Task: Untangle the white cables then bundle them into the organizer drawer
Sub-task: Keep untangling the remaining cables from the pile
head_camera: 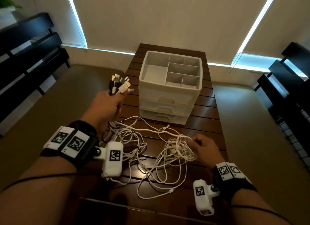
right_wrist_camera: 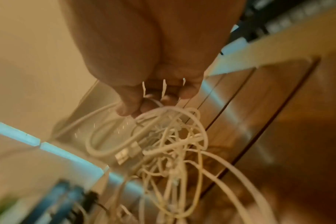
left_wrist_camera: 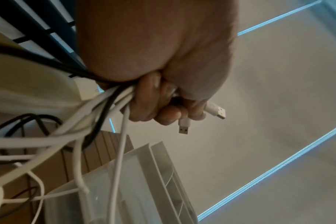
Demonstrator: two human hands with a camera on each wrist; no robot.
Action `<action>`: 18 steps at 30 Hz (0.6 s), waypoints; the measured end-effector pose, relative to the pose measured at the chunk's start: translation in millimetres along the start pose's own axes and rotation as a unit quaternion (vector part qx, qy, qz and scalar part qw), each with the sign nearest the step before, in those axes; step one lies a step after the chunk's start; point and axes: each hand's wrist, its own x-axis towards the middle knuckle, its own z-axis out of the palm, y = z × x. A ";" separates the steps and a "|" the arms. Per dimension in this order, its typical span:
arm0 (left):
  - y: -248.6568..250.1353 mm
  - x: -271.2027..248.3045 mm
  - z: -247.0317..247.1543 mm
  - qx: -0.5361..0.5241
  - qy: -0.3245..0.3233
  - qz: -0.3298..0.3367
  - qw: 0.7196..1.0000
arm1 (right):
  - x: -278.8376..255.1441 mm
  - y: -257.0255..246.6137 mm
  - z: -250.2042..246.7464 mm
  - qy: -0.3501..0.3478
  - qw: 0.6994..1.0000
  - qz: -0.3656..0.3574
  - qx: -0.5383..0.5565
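A tangle of white cables point(head_camera: 151, 151) lies on the dark wooden table point(head_camera: 208, 124) in front of a white organizer point(head_camera: 169, 88) whose three drawers are closed. My left hand point(head_camera: 107, 105) is raised left of the organizer and grips a bunch of cable ends point(left_wrist_camera: 113, 103), white and black, with USB plugs point(head_camera: 120, 83) sticking up out of the fist. My right hand point(head_camera: 203, 145) pinches a loop of the white cable tangle point(right_wrist_camera: 163, 136) at its right side, just above the table.
The organizer's top tray point(head_camera: 156, 72) has open compartments with nothing in them. Dark slatted benches point(head_camera: 28, 56) stand left and right of the table. A beige wall with lit strips rises behind. Black cables point(left_wrist_camera: 29, 121) trail among the white ones.
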 end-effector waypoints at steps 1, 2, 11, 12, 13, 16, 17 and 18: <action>5.3 -1.0 -3.7 0.000 0.004 0.007 1.000 | -1.0 3.6 -0.3 -0.022 0.997 -0.004 -0.072; 10.0 -2.5 -5.9 0.005 0.003 0.012 1.000 | -3.4 2.9 -0.1 -0.044 0.991 -0.006 -0.123; 8.6 -60.3 73.1 0.120 -0.158 0.088 0.976 | -12.4 -88.8 13.9 0.028 0.963 -0.178 -0.199; 5.1 -60.7 78.9 0.128 -0.165 0.083 0.975 | -11.7 -95.2 13.9 0.029 0.962 -0.182 -0.201; 2.8 -59.4 80.7 0.131 -0.167 0.079 0.974 | -11.1 -99.0 14.1 0.028 0.963 -0.181 -0.198; 0.9 -52.5 80.7 0.185 -0.169 0.076 0.965 | -14.2 -96.7 13.8 0.029 0.963 -0.195 -0.183; 1.5 -51.2 78.2 0.204 -0.166 0.084 0.961 | -15.6 -93.5 14.0 0.027 0.968 -0.191 -0.162; 2.1 -50.2 75.2 0.208 -0.160 0.092 0.961 | -16.8 -89.8 14.7 0.015 0.973 -0.181 -0.143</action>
